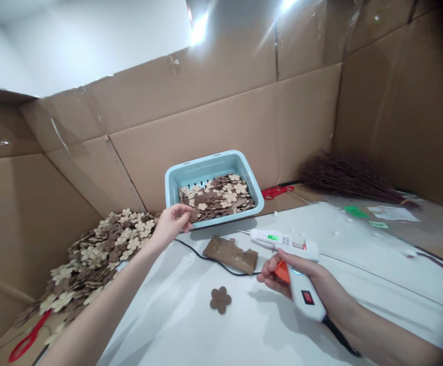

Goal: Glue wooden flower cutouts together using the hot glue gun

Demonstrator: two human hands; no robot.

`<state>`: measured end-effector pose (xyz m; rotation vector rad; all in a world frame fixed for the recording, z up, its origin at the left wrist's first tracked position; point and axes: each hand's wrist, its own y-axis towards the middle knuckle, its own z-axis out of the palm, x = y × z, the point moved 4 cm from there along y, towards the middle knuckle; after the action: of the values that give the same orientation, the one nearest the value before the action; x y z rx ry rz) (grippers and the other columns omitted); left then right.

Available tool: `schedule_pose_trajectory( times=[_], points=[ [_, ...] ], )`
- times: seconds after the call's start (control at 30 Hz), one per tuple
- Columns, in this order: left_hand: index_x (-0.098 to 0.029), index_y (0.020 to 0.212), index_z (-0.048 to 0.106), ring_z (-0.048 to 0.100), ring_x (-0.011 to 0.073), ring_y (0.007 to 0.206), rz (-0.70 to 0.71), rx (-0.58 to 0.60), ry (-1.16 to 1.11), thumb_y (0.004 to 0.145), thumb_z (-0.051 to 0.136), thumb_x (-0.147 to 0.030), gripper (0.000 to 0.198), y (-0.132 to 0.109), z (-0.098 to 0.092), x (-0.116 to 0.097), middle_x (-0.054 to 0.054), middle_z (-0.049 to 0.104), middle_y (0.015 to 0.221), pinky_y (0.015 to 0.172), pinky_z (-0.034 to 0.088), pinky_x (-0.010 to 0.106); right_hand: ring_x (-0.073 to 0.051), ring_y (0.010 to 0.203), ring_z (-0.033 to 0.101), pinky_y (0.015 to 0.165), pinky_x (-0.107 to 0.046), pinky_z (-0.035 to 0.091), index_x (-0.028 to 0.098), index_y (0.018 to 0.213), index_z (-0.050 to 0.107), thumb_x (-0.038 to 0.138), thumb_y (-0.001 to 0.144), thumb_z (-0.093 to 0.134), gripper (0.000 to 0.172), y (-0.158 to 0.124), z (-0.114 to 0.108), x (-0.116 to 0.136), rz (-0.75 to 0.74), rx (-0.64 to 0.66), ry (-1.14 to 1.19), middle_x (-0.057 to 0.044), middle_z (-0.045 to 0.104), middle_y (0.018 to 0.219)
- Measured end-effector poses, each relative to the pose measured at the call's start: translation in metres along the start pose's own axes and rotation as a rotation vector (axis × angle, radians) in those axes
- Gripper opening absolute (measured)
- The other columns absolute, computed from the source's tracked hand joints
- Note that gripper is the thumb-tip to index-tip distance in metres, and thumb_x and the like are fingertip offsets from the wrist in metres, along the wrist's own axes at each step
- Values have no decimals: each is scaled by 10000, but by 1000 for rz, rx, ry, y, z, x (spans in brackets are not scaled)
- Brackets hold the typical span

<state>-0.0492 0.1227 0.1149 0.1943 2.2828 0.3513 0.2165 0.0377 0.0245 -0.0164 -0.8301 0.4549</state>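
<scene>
Pinches one brown flower cutout [193,216] with the left hand [172,222] at the rim of one blue basket [206,163], mid-frame, and grips one white glue gun [290,243] in the right hand [305,282], lower right.

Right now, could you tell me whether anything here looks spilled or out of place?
Yes: a heap of flower cutouts sprawls loose left of the white table, outside the blue basket, trailing down to red scissors. The glue gun in the right hand looks fine.

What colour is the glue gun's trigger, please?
Orange. The trigger shows best in the head view, under the white glue gun in the right hand.
</scene>
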Motion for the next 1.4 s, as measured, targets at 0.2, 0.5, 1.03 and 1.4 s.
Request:
schedule_pose_trajectory(
  times=[0.2,0.5,1.03,1.4],
  points=[
    [-161,1030,559,491,65,455,-226,144,-473,784,606,-411,354,-80,37,14,-26,567,660,405,391,170,-200,772,708,704,-201,604,111,631,724,290,811,633,269,1,-1,-2,-26,25,-5,-54,695,697],
    [-109,786,614,507,58,461,-415,285,-647,673,768,-347,305,-124,73,26,3,613,558,456,384,162,-205,799,708,747,-210,594,113,630,718,291,850,590,310,4,-4,-15,44,-9,-29,-58,698,708],
    [-109,760,607,600,108,539,-358,300,-519,680,765,-260,232,-127,76,29,48,676,635,506,430,193,-190,787,696,742,-203,569,124,642,716,316,875,546,346,-7,2,-21,93,2,-103,-62,701,716],
    [-118,785,608,688,181,643,-278,348,-520,757,701,-265,177,-132,78,22,86,722,687,599,503,249,-202,801,699,752,-219,573,114,640,706,294,861,569,316,-5,0,-24,92,-9,-96,-57,684,723]
  ],
)
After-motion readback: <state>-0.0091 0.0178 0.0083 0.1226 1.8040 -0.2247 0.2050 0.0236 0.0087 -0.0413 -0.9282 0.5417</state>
